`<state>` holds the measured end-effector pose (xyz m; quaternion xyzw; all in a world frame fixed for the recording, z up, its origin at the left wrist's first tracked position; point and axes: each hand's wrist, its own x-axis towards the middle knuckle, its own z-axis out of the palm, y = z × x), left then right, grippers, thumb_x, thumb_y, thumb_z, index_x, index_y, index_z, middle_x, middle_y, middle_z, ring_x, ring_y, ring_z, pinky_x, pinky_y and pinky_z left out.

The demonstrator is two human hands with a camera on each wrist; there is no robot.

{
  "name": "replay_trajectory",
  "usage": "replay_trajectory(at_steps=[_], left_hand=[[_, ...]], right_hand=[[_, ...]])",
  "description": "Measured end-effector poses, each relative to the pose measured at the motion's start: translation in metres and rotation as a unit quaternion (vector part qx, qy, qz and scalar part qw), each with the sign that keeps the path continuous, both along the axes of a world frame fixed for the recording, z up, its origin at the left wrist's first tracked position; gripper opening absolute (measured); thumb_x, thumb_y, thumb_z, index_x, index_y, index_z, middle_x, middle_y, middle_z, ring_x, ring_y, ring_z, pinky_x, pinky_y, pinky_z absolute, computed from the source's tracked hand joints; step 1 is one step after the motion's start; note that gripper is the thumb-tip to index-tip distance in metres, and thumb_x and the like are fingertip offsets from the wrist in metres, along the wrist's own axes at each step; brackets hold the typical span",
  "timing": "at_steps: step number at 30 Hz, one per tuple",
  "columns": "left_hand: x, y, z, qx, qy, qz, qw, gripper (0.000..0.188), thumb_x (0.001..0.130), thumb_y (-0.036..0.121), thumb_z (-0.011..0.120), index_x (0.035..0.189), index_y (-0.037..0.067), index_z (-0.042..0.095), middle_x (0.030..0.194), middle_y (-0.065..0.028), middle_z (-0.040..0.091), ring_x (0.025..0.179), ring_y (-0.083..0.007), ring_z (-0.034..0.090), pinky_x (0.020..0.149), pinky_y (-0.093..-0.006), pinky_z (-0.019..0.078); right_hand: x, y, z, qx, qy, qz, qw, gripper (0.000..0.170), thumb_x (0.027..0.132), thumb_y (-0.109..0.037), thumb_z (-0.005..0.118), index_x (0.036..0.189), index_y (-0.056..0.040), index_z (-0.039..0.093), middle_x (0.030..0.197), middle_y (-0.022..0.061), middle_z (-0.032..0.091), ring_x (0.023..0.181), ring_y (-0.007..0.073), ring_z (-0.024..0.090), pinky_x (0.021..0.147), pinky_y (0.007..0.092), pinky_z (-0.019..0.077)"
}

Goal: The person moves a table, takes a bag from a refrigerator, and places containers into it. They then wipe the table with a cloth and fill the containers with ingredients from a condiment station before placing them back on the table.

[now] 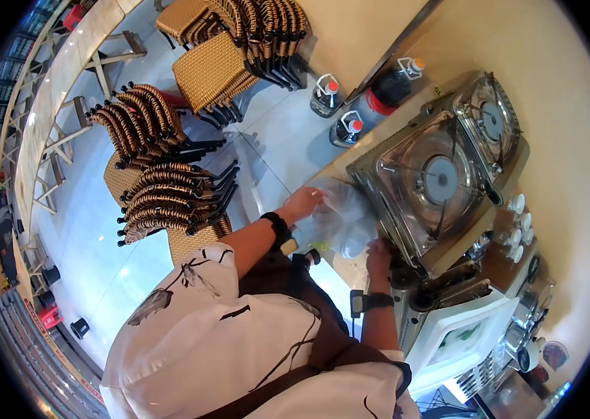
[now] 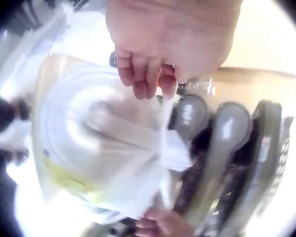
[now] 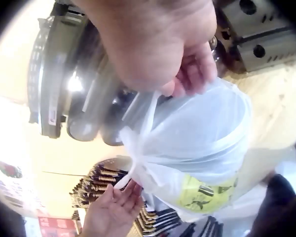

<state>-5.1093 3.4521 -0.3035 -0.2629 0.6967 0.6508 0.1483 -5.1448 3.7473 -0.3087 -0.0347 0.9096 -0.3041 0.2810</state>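
Plastic bag (image 3: 202,131), translucent and rounded, is pinched by left hand (image 2: 170,42) and right hand (image 3: 155,44).

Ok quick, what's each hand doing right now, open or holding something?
Left hand: closed, pinching one end of the white plastic bag.
Right hand: closed, holding another end of the same bag.
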Motion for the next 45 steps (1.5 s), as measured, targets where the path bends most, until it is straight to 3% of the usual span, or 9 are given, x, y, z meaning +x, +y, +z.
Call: replay_trajectory(at_steps=[3,7,10,12,18,26,30,40,45], left_hand=[[-0.02,0.033,-0.021,0.248,0.113,0.1,0.957,0.03,0.089,0.03,0.048,0.09,0.005,0.062,0.076,-0.0063,0.062,0.067,-0.0138,0.053,0.065,-0.0289,0.0437],[-0.026,0.053,0.003,0.118,0.202,-0.029,0.972,0.031,0.09,0.031,0.045,0.09,0.005,0.061,0.075,-0.0077,0.062,0.067,-0.0142,0.054,0.062,-0.03,0.0441],[-0.032,0.044,0.022,0.01,0.094,-0.115,0.989,0.031,0.091,0.031,0.044,0.088,0.005,0.06,0.073,-0.0112,0.061,0.068,-0.0168,0.058,0.063,-0.0314,0.0446],[-0.035,0.032,0.037,-0.093,0.03,-0.117,0.988,0.033,0.086,0.034,0.045,0.085,0.005,0.06,0.082,-0.0208,0.061,0.078,-0.0367,0.058,0.071,-0.0414,0.0452],[-0.027,0.045,0.029,-0.134,0.182,-0.093,0.97,0.018,0.082,0.022,0.052,0.081,0.004,0.057,0.074,-0.0167,0.059,0.069,-0.0291,0.059,0.06,-0.0395,0.0447],[-0.032,0.059,0.02,-0.283,0.291,-0.281,0.87,0.011,0.074,0.02,0.059,0.071,0.009,0.061,0.071,-0.0047,0.056,0.079,-0.0246,0.056,0.071,-0.0377,0.0396],[-0.028,0.057,0.015,-0.283,0.309,-0.252,0.872,0.01,0.073,0.022,0.059,0.073,0.013,0.064,0.073,-0.004,0.059,0.079,-0.0231,0.056,0.075,-0.0366,0.0374],[-0.019,0.046,0.001,-0.058,0.141,-0.151,0.977,0.02,0.068,0.024,0.068,0.08,0.008,0.066,0.073,-0.0098,0.064,0.072,-0.028,0.06,0.067,-0.0358,0.0457],[-0.021,0.053,0.001,-0.057,0.158,-0.117,0.979,0.015,0.063,0.015,0.069,0.076,0.007,0.066,0.072,-0.0103,0.063,0.069,-0.0279,0.06,0.062,-0.0342,0.0462]], right_hand=[[-0.014,-0.033,0.045,-0.177,-0.048,-0.142,0.973,0.024,0.083,-0.015,0.043,0.096,0.0002,0.057,0.077,0.0107,0.059,0.068,0.0205,0.059,0.061,0.0313,0.0467],[-0.023,-0.09,0.11,-0.407,-0.185,-0.247,0.86,0.019,0.083,-0.014,0.045,0.087,0.0005,0.056,0.076,0.0091,0.057,0.062,0.0175,0.057,0.057,0.0275,0.0451],[-0.027,-0.089,0.087,-0.39,-0.178,-0.259,0.866,0.016,0.082,-0.014,0.045,0.073,-0.0023,0.051,0.07,0.0082,0.054,0.055,0.0167,0.053,0.051,0.0266,0.043],[-0.032,-0.076,0.074,-0.301,-0.134,-0.235,0.915,0.018,0.079,-0.015,0.046,0.064,-0.0052,0.044,0.065,0.0075,0.052,0.047,0.0158,0.047,0.045,0.0273,0.0402],[-0.038,-0.047,0.042,-0.287,-0.159,-0.351,0.877,0.016,0.076,-0.016,0.051,0.064,-0.0068,0.047,0.062,0.0045,0.048,0.049,0.014,0.045,0.043,0.028,0.0399],[-0.043,-0.094,0.107,-0.204,-0.097,0.002,0.974,0.011,0.078,-0.009,0.05,0.077,0.0,0.056,0.078,0.0075,0.059,0.064,0.0127,0.054,0.063,0.023,0.0441],[-0.039,-0.101,0.101,-0.136,0.031,0.138,0.981,0.042,0.078,0.001,0.046,0.12,-0.0038,0.046,0.09,0.0066,0.059,0.068,0.0131,0.056,0.064,0.0244,0.0444],[-0.03,-0.079,0.064,-0.13,0.041,0.079,0.988,0.05,0.084,-0.006,0.044,0.131,-0.0016,0.028,0.079,0.0064,0.057,0.061,0.0115,0.051,0.057,0.0213,0.0434],[-0.012,-0.075,0.067,-0.056,-0.128,0.065,0.988,0.028,0.084,-0.009,0.046,0.111,-0.0014,0.05,0.083,0.0113,0.061,0.076,0.0148,0.058,0.065,0.026,0.0441]])
